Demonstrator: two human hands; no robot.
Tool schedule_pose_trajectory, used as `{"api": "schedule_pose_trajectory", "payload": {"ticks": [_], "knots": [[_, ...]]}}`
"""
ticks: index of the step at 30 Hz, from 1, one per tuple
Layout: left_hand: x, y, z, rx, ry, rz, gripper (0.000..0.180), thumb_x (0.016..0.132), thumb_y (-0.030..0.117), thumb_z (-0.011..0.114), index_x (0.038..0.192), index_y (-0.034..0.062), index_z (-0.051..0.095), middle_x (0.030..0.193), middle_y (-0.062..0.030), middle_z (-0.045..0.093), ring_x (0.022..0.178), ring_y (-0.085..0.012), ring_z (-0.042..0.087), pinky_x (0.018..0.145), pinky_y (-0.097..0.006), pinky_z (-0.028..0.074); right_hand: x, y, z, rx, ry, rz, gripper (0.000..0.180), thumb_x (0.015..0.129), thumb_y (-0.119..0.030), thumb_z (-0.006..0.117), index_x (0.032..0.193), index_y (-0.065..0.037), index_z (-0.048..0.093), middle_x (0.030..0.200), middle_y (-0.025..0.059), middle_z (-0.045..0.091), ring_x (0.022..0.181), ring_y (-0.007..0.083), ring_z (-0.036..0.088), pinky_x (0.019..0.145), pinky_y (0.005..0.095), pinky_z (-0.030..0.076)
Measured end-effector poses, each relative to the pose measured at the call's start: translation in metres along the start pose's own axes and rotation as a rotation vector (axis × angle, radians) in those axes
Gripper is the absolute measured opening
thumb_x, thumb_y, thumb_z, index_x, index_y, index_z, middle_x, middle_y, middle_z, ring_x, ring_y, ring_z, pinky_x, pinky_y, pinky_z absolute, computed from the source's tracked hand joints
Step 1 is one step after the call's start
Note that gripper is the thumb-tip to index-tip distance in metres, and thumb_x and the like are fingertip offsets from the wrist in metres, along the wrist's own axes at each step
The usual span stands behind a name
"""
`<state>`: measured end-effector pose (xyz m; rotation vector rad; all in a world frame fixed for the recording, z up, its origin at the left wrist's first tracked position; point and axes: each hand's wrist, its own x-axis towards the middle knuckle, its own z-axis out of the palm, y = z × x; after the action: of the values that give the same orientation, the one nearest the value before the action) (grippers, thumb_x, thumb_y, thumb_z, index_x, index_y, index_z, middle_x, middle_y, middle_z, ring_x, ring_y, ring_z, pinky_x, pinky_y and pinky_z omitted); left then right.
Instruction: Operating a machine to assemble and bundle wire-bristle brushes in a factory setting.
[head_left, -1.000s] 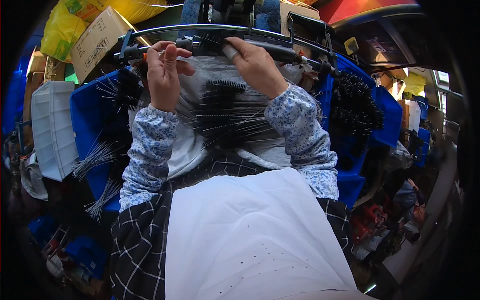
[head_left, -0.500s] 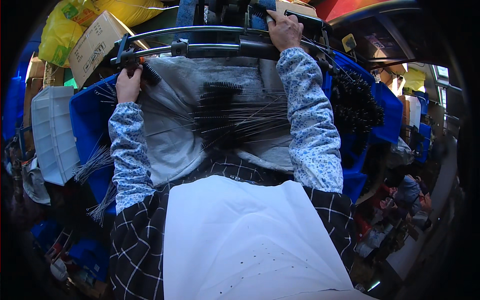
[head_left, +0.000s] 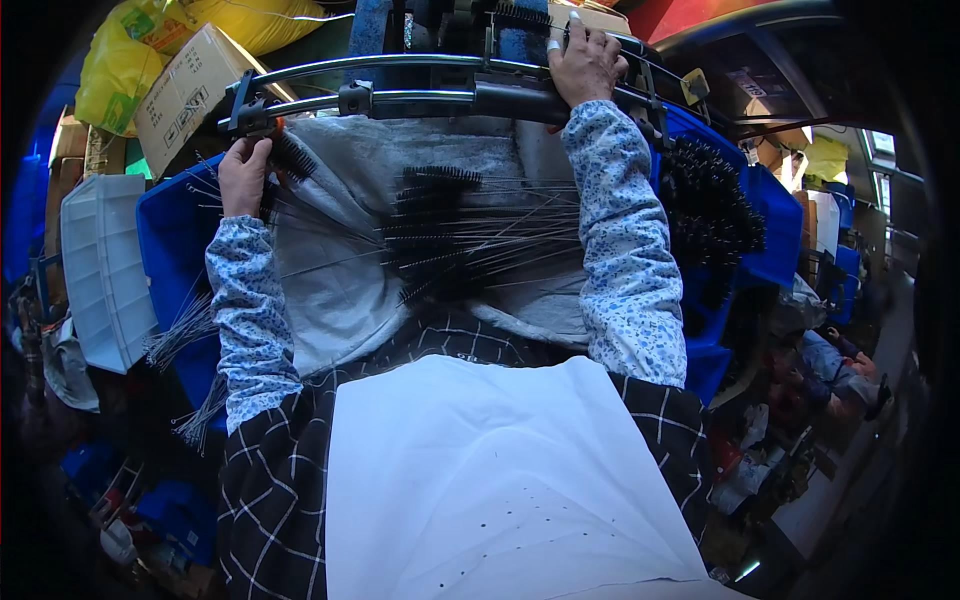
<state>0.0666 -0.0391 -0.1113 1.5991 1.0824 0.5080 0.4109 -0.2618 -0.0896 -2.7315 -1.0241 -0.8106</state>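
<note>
At the left end of the machine's metal rails (head_left: 420, 97), my left hand (head_left: 243, 182) is closed, thumb against fingers. A short black wire brush (head_left: 292, 158) sticks out beside the fingertips and seems to be held by its wire, which is hidden. My right hand (head_left: 588, 68) lies over the right part of the machine with fingers apart, white wrapping on two of them. Left of it, a black bristle strip (head_left: 522, 14) sits on the machine, apart from the fingers. Across my lap, on a grey cloth (head_left: 330, 300), is a pile of black wire brushes (head_left: 432, 230) with long stems.
A blue bin (head_left: 170, 240) with wire stems (head_left: 185, 330) stands at left, beside a white plastic tray (head_left: 105, 270). Black brushes (head_left: 710, 210) are heaped over blue bins at right. A cardboard box (head_left: 190, 95) and yellow bags (head_left: 120, 70) lie behind; another person (head_left: 835, 365) is far right.
My left hand has drawn slightly left and toward me, and the brush beside it shifted likewise. The right hand has moved right, away from the bristles on the machine.
</note>
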Motion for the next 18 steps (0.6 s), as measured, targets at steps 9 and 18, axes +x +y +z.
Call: {"api": "schedule_pose_trajectory", "payload": {"ticks": [9,18], "knots": [[-0.038,0.073,-0.07,-0.23,0.426,0.47,0.017,0.077,0.014,0.052,0.085,-0.001,0.054,0.071,-0.0027,0.054,0.064,-0.0079,0.052,0.054,-0.019,0.041,-0.006,-0.01,-0.002,0.401,-0.17,0.134,0.037,0.074,-0.02,0.054,0.109,-0.01,0.051,0.104,0.008,0.053,0.096,0.0242,0.051,0.081,0.0439,0.036],[-0.062,0.045,-0.211,0.437,0.79,0.733,0.028,0.069,-0.007,0.054,0.096,-0.0043,0.049,0.095,-0.0132,0.054,0.083,-0.0203,0.056,0.073,-0.028,0.047,-0.004,-0.034,-0.007,0.427,-0.157,0.126,0.034,0.075,-0.019,0.053,0.106,-0.007,0.052,0.103,0.0111,0.054,0.097,0.0239,0.051,0.082,0.0409,0.037]]}}
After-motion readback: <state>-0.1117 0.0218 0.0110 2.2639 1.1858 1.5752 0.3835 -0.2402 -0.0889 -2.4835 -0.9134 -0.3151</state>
